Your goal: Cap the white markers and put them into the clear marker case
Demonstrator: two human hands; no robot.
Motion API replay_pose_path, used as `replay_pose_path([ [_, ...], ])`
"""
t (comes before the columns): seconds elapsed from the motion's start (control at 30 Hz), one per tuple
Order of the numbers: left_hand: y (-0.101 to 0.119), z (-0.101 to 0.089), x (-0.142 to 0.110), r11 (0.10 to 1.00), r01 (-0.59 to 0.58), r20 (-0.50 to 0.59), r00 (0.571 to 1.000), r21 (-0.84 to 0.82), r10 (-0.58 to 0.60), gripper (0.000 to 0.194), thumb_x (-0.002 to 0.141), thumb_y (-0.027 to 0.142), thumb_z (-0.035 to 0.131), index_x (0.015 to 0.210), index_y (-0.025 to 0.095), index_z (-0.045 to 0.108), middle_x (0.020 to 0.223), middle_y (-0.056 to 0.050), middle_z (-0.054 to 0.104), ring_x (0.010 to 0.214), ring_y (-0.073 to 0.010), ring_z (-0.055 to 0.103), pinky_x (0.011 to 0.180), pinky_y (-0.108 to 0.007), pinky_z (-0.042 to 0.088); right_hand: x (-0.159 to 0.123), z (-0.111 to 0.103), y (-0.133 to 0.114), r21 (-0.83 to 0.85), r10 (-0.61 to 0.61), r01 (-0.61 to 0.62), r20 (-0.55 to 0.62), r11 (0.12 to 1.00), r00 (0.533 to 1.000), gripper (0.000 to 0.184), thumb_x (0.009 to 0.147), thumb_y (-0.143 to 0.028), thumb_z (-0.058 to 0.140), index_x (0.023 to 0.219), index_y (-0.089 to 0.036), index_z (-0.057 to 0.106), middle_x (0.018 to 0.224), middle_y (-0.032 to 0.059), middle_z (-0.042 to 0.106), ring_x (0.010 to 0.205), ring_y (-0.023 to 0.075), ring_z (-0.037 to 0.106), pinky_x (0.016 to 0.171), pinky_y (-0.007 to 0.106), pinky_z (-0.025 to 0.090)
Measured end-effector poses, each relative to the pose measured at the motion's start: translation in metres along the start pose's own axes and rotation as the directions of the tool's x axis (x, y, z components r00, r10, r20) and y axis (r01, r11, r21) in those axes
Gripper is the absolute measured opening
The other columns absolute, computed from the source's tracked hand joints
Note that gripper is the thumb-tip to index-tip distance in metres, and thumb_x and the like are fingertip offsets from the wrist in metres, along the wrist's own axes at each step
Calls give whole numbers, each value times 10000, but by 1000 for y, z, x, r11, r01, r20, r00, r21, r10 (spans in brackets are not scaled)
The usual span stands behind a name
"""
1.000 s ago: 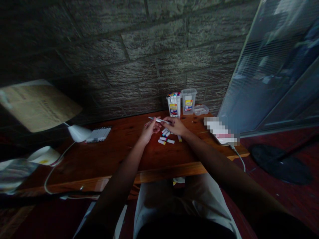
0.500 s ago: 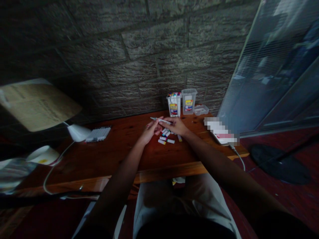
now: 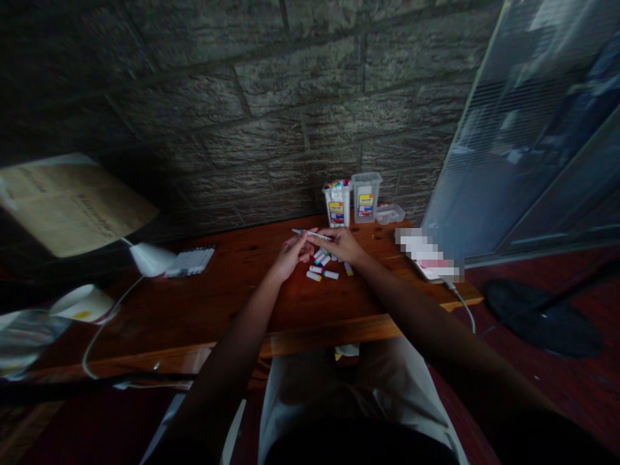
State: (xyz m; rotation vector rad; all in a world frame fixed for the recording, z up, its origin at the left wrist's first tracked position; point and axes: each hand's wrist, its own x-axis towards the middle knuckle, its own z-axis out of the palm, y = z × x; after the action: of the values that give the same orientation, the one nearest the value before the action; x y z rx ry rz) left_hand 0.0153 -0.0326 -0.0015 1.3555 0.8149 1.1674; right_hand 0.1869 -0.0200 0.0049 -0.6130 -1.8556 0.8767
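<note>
A slim white marker (image 3: 317, 236) with a grey tip end is held slantwise between both hands above the desk. Closed round its tip half is my left hand (image 3: 294, 253). My right hand (image 3: 343, 244) grips the other end, fingers pinched on the barrel. Just below the hands lie several white marker caps (image 3: 330, 275) with coloured ends, some partly hidden by my fingers. Behind them stands a clear box full of markers (image 3: 337, 203), coloured ends up. Beside it is a second clear box (image 3: 366, 197), seemingly without markers.
A row of white markers (image 3: 192, 261) lies at the left, near a lamp (image 3: 151, 258) with a paper shade. A paper cup (image 3: 82, 302) stands further left. At the right are a clear lid (image 3: 390, 214) and a blurred white device with a cable (image 3: 465, 303). A brick wall rises behind.
The view has shifted very slightly. Both hands keep the same hold on the marker, and the caps and boxes stay in place.
</note>
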Motion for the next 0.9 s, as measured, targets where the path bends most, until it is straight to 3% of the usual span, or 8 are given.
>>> replay_pose_path([
  [0.13,1,0,0,1000,1,-19,1000,-10,-1,583,769,591,649,1116,123,670,595,23,530,442,-39,345,437,-196,266,1,1,0,35,16,-17,12,999,1000,396,861,-536,553,797,-184,722,827,25,724,792,151,647,783,265,479],
  [0.43,-1,1,1,1000,-12,-76,997,-8,11,508,760,576,666,994,125,677,592,25,537,427,-33,347,430,-200,259,2,0,7,-37,108,-110,-62,993,992,480,824,-604,556,752,-160,721,680,10,661,608,120,558,571,233,421],
  [0.7,-2,-2,4,998,-61,-130,990,1,61,428,750,550,688,880,145,640,578,31,539,437,-36,379,425,-185,266,3,2,2,71,85,-78,-97,994,992,396,789,-567,626,909,-206,734,887,24,719,808,158,635,756,272,491],
  [0.9,-4,-3,4,998,-61,-129,990,16,62,435,743,532,700,941,149,646,577,35,548,423,-30,358,422,-184,254,4,-1,6,-15,130,-133,-150,991,980,450,793,-617,590,811,-191,733,717,9,671,655,134,588,595,245,453],
])
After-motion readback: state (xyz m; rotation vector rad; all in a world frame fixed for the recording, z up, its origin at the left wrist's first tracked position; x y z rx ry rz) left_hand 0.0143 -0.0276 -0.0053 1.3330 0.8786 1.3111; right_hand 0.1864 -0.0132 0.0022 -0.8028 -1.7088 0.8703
